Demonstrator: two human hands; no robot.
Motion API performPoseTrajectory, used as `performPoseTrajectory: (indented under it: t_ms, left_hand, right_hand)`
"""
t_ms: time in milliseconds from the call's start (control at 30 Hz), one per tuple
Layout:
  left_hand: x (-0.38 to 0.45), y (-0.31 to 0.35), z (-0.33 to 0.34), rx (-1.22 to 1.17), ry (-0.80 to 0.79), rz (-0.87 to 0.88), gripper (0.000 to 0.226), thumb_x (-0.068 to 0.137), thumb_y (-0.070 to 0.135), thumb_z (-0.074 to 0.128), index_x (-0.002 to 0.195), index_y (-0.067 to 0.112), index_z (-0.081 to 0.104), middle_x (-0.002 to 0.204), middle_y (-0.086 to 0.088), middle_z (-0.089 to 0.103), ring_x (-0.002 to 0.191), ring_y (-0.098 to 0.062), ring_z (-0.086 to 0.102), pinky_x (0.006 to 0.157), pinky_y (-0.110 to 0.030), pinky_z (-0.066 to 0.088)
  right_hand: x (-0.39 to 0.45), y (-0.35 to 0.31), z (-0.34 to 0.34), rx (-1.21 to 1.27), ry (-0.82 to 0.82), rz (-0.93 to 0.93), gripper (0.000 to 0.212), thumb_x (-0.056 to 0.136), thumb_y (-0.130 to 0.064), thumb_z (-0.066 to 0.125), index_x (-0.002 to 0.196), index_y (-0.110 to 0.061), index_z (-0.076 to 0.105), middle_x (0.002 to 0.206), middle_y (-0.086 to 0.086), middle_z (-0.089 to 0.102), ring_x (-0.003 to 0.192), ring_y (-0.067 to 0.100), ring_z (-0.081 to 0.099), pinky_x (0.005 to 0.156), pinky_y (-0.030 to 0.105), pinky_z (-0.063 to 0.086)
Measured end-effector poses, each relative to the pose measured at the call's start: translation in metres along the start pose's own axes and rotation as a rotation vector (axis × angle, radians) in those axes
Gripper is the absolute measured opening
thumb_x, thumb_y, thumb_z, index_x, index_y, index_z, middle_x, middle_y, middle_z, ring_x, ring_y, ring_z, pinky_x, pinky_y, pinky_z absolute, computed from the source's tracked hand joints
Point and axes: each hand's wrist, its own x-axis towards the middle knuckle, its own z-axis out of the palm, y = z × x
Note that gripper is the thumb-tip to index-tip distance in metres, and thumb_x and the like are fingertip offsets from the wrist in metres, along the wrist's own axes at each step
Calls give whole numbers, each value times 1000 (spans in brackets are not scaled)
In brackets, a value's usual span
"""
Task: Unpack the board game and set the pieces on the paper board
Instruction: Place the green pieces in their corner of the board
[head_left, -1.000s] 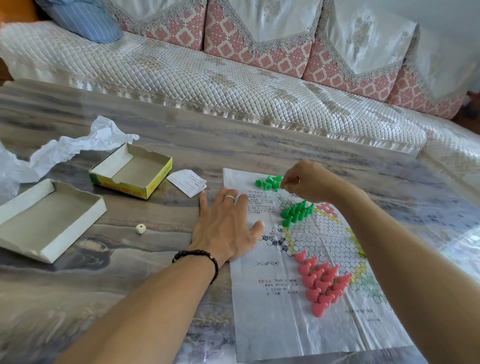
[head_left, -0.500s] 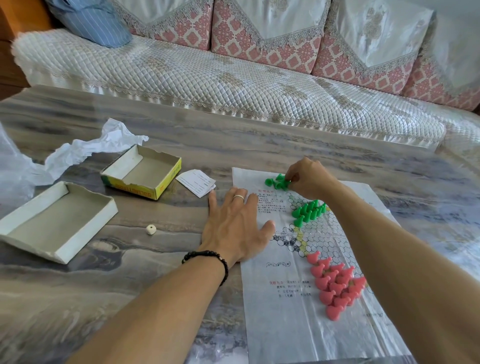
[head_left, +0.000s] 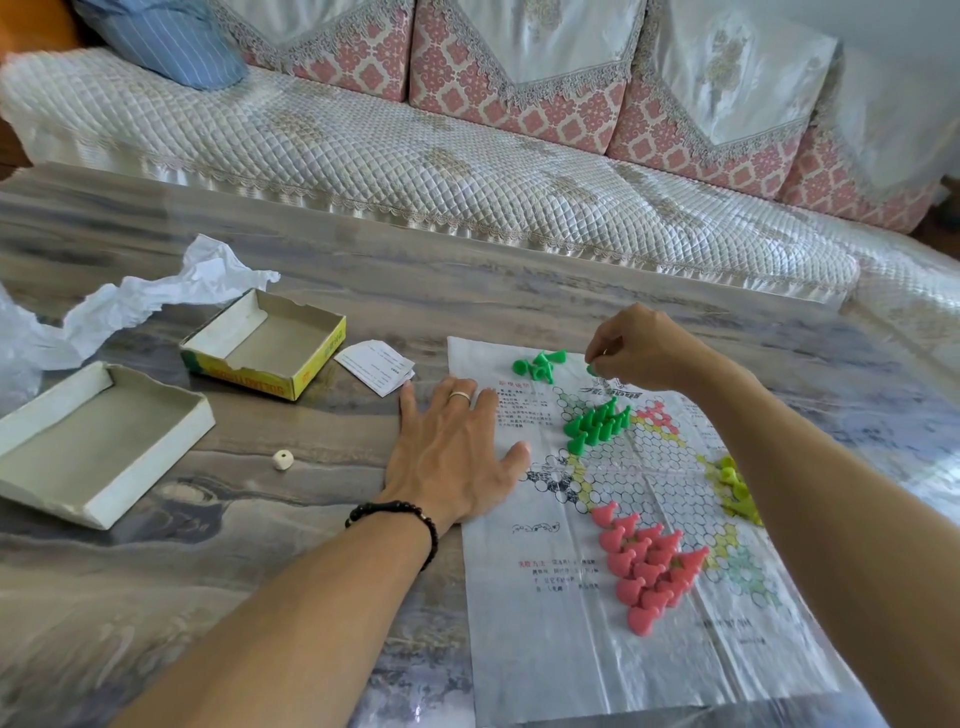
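Observation:
The paper board (head_left: 561, 644) lies flat on the table, printed with a hexagon grid. My left hand (head_left: 452, 457) presses flat on its left edge, fingers spread. My right hand (head_left: 636, 353) hovers over the board's far end and pinches one green piece (head_left: 592, 370). A loose heap of green pieces (head_left: 537, 365) lies just left of it. More green pieces (head_left: 597, 423) stand in a cluster on the grid. Pink pieces (head_left: 644, 564) stand grouped nearer me. Yellow-green pieces (head_left: 735, 488) show beside my right forearm, partly hidden.
A yellow box bottom (head_left: 265, 345) and a white box lid (head_left: 93, 441) lie open at the left. Crumpled white paper (head_left: 156, 296) lies behind them. A small white die (head_left: 283, 460) and a folded leaflet (head_left: 376, 366) sit near my left hand. A sofa (head_left: 467, 171) runs behind the table.
My right hand has lifted away to the right of the loose green heap, with one green piece pinched in it. My left hand stays pressed on the board.

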Motion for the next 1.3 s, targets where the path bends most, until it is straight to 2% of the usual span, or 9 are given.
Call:
performPoseTrajectory:
  t_ms: [133, 300, 467, 567, 767, 967, 1133, 1300]
  left_hand:
    - [0, -1, 1, 0, 2, 0, 66, 89, 62, 32, 140, 20, 36, 151, -4, 33, 143, -19, 20, 114, -58, 6]
    - [1, -1, 2, 0, 5, -2, 66, 88, 62, 32, 138, 21, 38, 149, -4, 35, 142, -19, 21, 114, -58, 7]
    - [1, -1, 2, 8, 15, 0, 65, 87, 62, 31, 137, 21, 39, 148, -4, 36, 141, -19, 23, 113, -58, 9]
    - [1, -1, 2, 9, 19, 0, 65, 87, 63, 32, 137, 21, 40, 148, -4, 37, 141, -19, 24, 113, -58, 9]
    - [1, 0, 1, 13, 15, 1, 64, 88, 62, 32, 137, 22, 39, 148, -4, 35, 141, -19, 23, 113, -58, 8]
    - [0, 0, 1, 15, 7, -5, 65, 88, 62, 31, 138, 22, 38, 149, -4, 35, 141, -19, 23, 113, -57, 9]
    - [1, 1, -1, 17, 2, -4, 64, 89, 62, 32, 138, 22, 38, 148, -4, 35, 140, -19, 24, 113, -57, 8]
    - [0, 1, -1, 16, 4, -2, 65, 89, 62, 32, 138, 21, 38, 148, -4, 34, 141, -20, 23, 113, -58, 8]
  right_hand:
    - [0, 6, 1, -1, -60, 20, 15, 86, -2, 59, 88, -4, 73, 73, 2, 71, 62, 13, 67, 61, 27, 58]
    - [-1, 8, 1, -57, -103, 3, 15, 89, -1, 57, 91, -7, 71, 76, 0, 72, 62, 8, 67, 55, 17, 50]
    - [-2, 7, 3, -95, -99, -24, 11, 89, -10, 64, 94, -10, 73, 87, 0, 71, 77, 11, 65, 69, 19, 50]
    - [-2, 8, 5, -89, -108, -20, 11, 87, -10, 66, 94, -11, 74, 82, -4, 68, 76, 8, 63, 66, 15, 46]
    - [-2, 9, 11, -84, -122, -6, 11, 85, -10, 68, 93, -14, 76, 85, -3, 72, 80, 11, 66, 79, 30, 54]
    - [-2, 10, 14, -94, -101, 2, 13, 85, -9, 68, 94, -14, 76, 86, -2, 72, 76, 8, 64, 71, 23, 50]
    - [-3, 10, 16, -91, -96, -3, 14, 85, -8, 66, 95, -13, 76, 90, 0, 73, 78, 11, 66, 74, 25, 53]
    - [-2, 7, 14, -57, -29, -55, 19, 90, -12, 59, 101, -10, 74, 98, -2, 71, 75, 8, 62, 68, 16, 47]
